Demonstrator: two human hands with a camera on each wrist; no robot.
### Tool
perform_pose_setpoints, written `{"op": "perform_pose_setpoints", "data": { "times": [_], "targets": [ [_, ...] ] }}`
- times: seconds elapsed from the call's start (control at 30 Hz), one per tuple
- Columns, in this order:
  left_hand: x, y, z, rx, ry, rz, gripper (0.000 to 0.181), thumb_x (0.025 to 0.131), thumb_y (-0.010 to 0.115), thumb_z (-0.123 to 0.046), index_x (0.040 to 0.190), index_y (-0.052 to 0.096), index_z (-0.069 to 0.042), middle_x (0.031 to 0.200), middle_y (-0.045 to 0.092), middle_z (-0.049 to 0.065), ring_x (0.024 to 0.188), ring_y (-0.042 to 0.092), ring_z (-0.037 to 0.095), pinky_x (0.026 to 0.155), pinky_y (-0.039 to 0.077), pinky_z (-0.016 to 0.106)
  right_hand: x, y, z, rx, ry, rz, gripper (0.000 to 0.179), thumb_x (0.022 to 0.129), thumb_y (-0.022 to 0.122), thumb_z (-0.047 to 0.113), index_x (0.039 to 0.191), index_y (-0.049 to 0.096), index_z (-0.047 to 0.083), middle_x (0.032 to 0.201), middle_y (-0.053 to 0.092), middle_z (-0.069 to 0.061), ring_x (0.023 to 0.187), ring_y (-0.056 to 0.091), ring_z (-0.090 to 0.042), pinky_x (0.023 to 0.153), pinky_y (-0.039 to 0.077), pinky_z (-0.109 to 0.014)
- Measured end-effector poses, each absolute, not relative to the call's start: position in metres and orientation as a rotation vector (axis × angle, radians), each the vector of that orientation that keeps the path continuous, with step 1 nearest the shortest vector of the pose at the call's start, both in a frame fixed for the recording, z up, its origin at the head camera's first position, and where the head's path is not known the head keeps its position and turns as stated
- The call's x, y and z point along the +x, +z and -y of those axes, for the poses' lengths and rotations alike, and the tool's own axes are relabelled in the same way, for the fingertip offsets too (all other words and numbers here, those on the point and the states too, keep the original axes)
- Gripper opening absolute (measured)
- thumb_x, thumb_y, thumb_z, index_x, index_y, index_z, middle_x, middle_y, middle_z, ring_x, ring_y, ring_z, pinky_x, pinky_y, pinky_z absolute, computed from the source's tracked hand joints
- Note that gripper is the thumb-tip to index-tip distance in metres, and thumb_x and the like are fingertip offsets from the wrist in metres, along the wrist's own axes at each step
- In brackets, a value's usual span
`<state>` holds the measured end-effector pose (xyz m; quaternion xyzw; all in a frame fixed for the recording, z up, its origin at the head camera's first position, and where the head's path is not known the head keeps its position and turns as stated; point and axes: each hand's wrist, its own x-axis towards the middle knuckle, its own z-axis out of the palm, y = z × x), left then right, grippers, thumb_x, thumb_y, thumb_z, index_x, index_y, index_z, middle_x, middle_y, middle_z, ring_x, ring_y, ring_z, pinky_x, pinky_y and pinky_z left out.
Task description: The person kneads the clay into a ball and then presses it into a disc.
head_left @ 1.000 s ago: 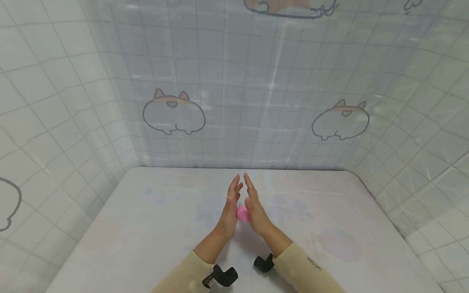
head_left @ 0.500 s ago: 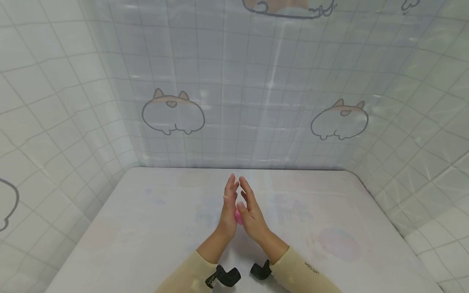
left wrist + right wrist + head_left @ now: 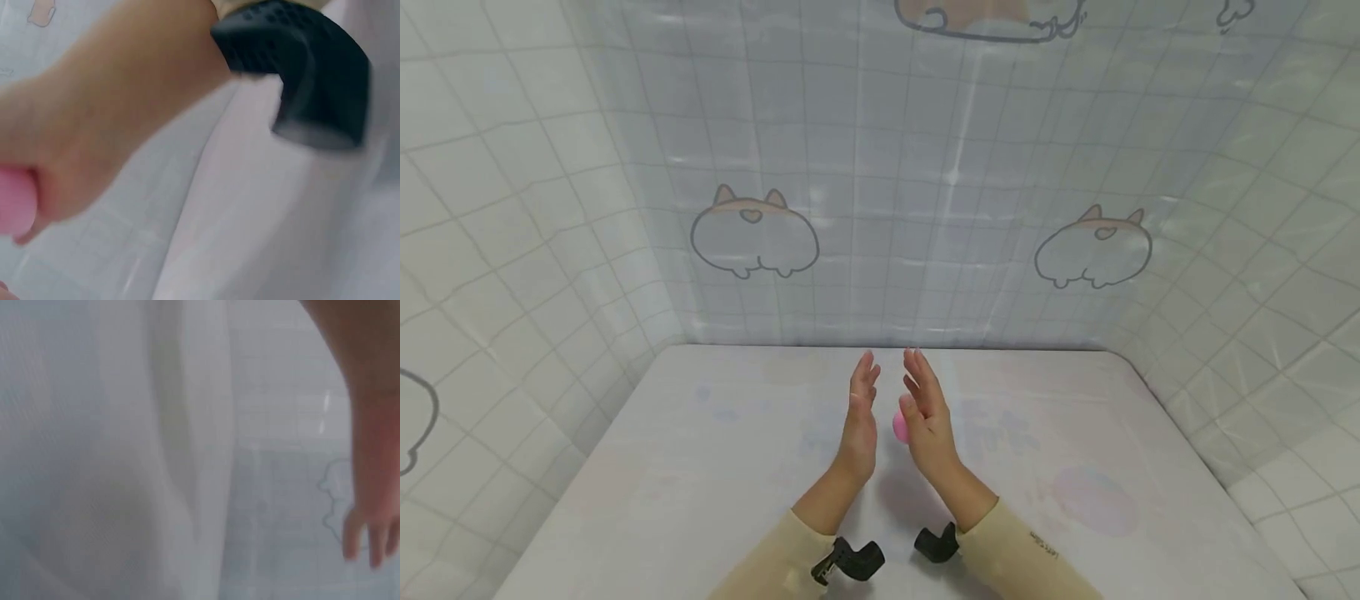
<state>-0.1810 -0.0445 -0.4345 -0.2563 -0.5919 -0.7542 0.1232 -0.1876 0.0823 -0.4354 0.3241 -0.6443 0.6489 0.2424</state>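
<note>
A small pink ball rests against the palm side of my right hand, partly hidden behind its thumb in the head view. That hand's fingers are fairly straight and point away from me. Facing it across a gap is my left hand, upright with extended fingers and nothing in it; it stands apart from the ball. In the left wrist view, the pink ball touches the opposite hand and is cut off by the frame edge. The right wrist view catches a blurred hand with fingers extended.
Beneath the hands lies a pale table with faint printed patches. A white gridded curtain with dog drawings surrounds it at the back and sides. Black camera mounts sit on both beige sleeves.
My hands first came closer together around the ball, then parted. The left hand has moved left and the right hand slightly right, and the ball stays with the right palm.
</note>
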Motion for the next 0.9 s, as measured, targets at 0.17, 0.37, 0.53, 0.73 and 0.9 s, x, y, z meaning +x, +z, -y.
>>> {"op": "perform_pose_setpoints", "data": {
  "times": [0.17,0.37,0.53,0.73,0.9],
  "targets": [
    [-0.182,-0.423,0.067,-0.811,-1.963,1.937,0.079,0.102,0.015,-0.067,0.161,0.008,-0.015,0.167,0.007,0.007,0.152,0.006,0.033,0.112,0.003,0.071,-0.191,-0.420,-0.094,0.858,1.706,1.762,0.058,0.102,0.050,-0.001,0.155,0.026,-0.002,0.155,0.033,-0.028,0.144,0.033,-0.040,0.116,0.026,-0.049],
    [-0.183,-0.406,0.094,-0.877,-1.650,2.142,0.084,0.099,0.014,-0.071,0.162,0.009,-0.015,0.167,-0.001,0.009,0.152,-0.001,0.033,0.110,0.003,0.074,-0.191,-0.401,-0.107,0.796,1.560,1.847,0.061,0.094,0.051,-0.017,0.150,0.028,-0.011,0.152,0.037,-0.030,0.140,0.036,-0.044,0.101,0.046,-0.025],
    [-0.186,-0.399,0.113,-0.862,-1.382,2.230,0.082,0.100,0.010,-0.069,0.161,0.012,-0.015,0.167,0.002,0.013,0.151,0.002,0.038,0.110,-0.002,0.071,-0.200,-0.398,-0.122,0.767,1.374,1.929,0.063,0.092,0.061,-0.011,0.150,0.036,-0.006,0.153,0.041,-0.023,0.076,0.056,-0.001,0.049,0.033,-0.011],
    [-0.189,-0.401,0.131,-0.846,-1.102,2.309,0.080,0.101,0.013,-0.067,0.162,0.012,-0.015,0.167,0.002,0.015,0.151,0.005,0.042,0.112,-0.002,0.069,-0.213,-0.398,-0.139,0.840,0.995,1.922,0.056,0.104,0.055,0.038,0.145,0.049,0.000,0.149,0.048,-0.021,0.139,0.042,-0.028,0.114,0.034,-0.036],
    [-0.190,-0.402,0.144,-0.823,-0.896,2.360,0.081,0.100,0.014,-0.069,0.161,0.015,-0.016,0.167,0.002,0.015,0.150,0.006,0.043,0.111,-0.001,0.070,-0.219,-0.396,-0.149,0.864,0.736,1.949,0.057,0.105,0.048,0.046,0.143,0.053,0.005,0.146,0.050,-0.022,0.137,0.041,-0.044,0.115,0.026,-0.057]
  ]
}}
